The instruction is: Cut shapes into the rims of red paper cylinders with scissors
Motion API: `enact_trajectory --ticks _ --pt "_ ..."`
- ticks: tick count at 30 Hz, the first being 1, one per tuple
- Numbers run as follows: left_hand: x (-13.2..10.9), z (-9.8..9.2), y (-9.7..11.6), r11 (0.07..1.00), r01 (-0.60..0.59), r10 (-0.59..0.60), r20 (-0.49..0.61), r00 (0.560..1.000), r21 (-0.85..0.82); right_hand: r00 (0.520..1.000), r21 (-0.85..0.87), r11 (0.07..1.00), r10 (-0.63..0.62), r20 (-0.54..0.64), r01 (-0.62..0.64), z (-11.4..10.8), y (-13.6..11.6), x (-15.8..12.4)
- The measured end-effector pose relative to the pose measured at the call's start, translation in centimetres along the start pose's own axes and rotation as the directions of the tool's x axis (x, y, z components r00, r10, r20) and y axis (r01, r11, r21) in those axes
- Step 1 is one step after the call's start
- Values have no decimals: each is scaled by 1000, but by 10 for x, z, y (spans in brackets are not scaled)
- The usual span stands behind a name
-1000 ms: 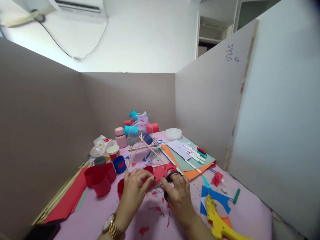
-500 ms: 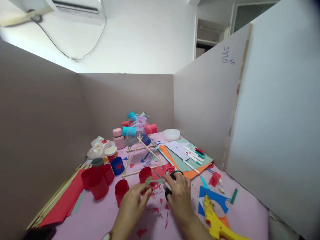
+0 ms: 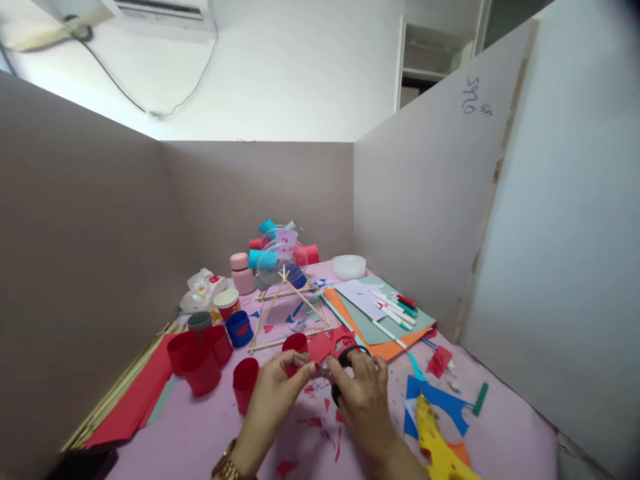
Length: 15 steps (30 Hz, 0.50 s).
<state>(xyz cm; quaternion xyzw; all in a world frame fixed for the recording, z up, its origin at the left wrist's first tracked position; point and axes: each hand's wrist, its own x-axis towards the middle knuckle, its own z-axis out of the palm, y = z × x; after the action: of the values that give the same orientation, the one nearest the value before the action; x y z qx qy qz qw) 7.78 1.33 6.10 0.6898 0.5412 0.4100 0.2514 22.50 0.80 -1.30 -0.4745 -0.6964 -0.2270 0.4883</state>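
My right hand (image 3: 367, 393) is closed on black-handled scissors (image 3: 353, 352), with fingers in the loops and the blades pointing left. Thumb and fingers of my left hand (image 3: 277, 387) pinch at the blades, around a small grey-green paper piece that they now mostly hide. Just beyond my left fingers stands a red paper cup (image 3: 295, 343). Another red cup (image 3: 245, 383) is by my left wrist. Red paper scraps (image 3: 315, 422) lie on the pink tabletop (image 3: 185, 440) beneath both hands.
A stick frame (image 3: 285, 277) carrying a wheel of coloured cups stands behind. More red cups (image 3: 201, 370) and a blue cup (image 3: 239, 329) are at left. Markers (image 3: 397, 312) lie on paper sheets at right. A yellow glue gun (image 3: 435, 433) rests near my right forearm.
My left hand has turned and its fingers have come up to the scissor blades, covering the grey-green paper. The scissors stay in my right hand. The view has shifted slightly.
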Motion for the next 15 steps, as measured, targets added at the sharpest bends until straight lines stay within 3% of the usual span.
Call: enact_trajectory --ticks 7,15 --pt "-1 -5 -2 969 98 -75 108 991 -226 997 78 996 38 63 -43 0 0 0" --pt "-4 -9 -3 946 154 -115 147 982 -284 997 76 996 33 70 -38 2 -2 -2"
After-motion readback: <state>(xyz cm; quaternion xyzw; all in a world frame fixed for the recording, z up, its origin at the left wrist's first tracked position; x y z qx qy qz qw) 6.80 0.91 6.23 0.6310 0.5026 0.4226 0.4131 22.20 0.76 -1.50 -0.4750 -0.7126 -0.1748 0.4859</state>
